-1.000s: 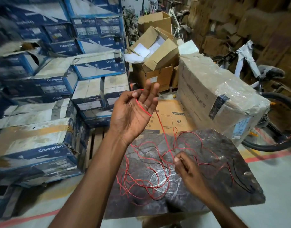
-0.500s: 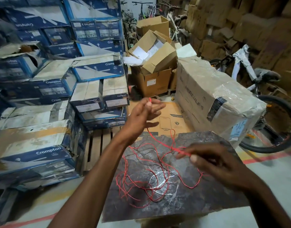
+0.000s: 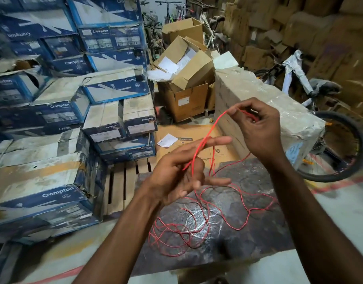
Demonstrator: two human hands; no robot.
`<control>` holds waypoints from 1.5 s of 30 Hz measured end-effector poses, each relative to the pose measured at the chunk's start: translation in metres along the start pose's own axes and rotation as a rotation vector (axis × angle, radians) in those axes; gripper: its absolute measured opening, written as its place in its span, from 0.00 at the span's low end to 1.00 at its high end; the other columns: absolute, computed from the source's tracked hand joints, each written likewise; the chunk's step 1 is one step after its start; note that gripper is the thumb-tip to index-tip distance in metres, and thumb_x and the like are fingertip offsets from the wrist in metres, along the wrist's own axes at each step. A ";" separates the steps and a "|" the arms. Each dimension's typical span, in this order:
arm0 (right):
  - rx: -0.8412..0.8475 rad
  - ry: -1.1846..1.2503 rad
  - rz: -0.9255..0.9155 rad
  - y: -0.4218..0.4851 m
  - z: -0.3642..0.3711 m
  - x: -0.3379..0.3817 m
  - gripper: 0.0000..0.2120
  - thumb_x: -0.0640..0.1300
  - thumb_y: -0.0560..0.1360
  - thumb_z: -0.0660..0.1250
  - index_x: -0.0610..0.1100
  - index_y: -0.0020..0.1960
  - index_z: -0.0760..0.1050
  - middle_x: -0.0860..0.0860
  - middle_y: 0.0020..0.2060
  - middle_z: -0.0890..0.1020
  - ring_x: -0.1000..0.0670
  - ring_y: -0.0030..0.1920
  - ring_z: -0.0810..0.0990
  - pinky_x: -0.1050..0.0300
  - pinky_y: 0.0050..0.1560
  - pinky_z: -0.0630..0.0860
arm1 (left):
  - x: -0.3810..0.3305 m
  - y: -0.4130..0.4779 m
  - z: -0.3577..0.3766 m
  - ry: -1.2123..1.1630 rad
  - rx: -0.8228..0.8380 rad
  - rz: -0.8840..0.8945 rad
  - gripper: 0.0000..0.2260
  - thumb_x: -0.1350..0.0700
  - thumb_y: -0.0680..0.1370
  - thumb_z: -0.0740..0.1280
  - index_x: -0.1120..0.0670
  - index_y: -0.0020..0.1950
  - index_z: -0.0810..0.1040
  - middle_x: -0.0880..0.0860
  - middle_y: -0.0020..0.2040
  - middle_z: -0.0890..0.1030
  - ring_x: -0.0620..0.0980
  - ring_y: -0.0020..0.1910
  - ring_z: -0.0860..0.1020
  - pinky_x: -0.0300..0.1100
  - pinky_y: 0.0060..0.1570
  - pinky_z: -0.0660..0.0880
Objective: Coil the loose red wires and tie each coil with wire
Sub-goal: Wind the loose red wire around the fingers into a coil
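So the right hand has its thumb and fingertips pressed together on a thin red insulated wire, pinching it up high, with a short red bit curling back inside the curled fingers. From that pinch the strand runs in one fairly straight slanted line down and leftward to the left hand, which sits lower and closer to the dark grey mottled slab the whole job is happening on. The left hand isn't clamping anything as far as I can tell: fingers spread and pointing right, index finger stretched out on top, the wire crossing over it and passing down across the palm side. Whether the thumb is trapping it there, can't say, it's a bit blurred. Below the left hand the strand drops onto the slab and joins the loose tangle of red wire loops sprawled over the slab's middle and near-left part, with one long loop wandering toward the slab's right side. I'd guess the next wrap depends on that taut slanted stretch: the right hand is above and beyond the left, so it's the one to swing the wire round the open left fingers, slack feeding up from the pile directly underneath. No tied coils visible on the slab yet.
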State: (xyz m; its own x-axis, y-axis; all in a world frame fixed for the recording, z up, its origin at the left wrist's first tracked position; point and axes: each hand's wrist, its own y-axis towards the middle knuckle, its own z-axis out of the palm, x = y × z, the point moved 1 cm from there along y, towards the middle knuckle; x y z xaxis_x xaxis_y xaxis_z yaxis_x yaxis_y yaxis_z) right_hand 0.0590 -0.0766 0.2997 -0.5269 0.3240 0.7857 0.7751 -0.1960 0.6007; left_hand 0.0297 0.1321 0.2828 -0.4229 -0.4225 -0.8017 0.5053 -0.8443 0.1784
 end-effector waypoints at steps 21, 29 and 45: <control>0.311 0.053 0.504 -0.156 0.064 -0.091 0.15 0.48 0.86 0.60 0.42 0.45 0.75 0.51 0.26 0.72 0.51 0.29 0.69 0.54 0.32 0.65 | -0.020 0.017 -0.056 -0.152 -0.417 0.223 0.10 0.54 0.84 0.56 0.53 0.49 0.76 0.62 0.78 0.66 0.63 0.74 0.67 0.74 0.67 0.63; 0.693 -0.449 0.205 -0.156 0.045 -0.050 0.20 0.63 0.83 0.55 0.50 0.45 0.73 0.54 0.28 0.74 0.54 0.30 0.73 0.50 0.35 0.71 | -0.021 0.019 -0.082 0.445 -0.776 0.220 0.14 0.48 0.83 0.57 0.48 0.42 0.79 0.46 0.49 0.79 0.46 0.52 0.75 0.49 0.54 0.68; 0.257 -0.144 0.097 -0.031 -0.004 -0.025 0.03 0.46 0.78 0.73 0.47 0.49 0.82 0.45 0.41 0.83 0.47 0.39 0.80 0.49 0.42 0.76 | -0.003 -0.011 -0.051 0.561 -0.202 -0.361 0.17 0.54 0.87 0.52 0.57 0.72 0.70 0.61 0.47 0.87 0.71 0.31 0.79 0.54 0.54 0.82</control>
State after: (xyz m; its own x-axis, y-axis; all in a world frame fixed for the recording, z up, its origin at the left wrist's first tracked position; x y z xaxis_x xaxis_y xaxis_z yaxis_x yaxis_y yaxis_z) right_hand 0.0469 -0.0819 0.2623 -0.4054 0.4465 0.7977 0.8920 0.0022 0.4521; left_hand 0.0636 0.1597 0.2546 -0.1657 0.1536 -0.9741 0.5595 -0.7988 -0.2212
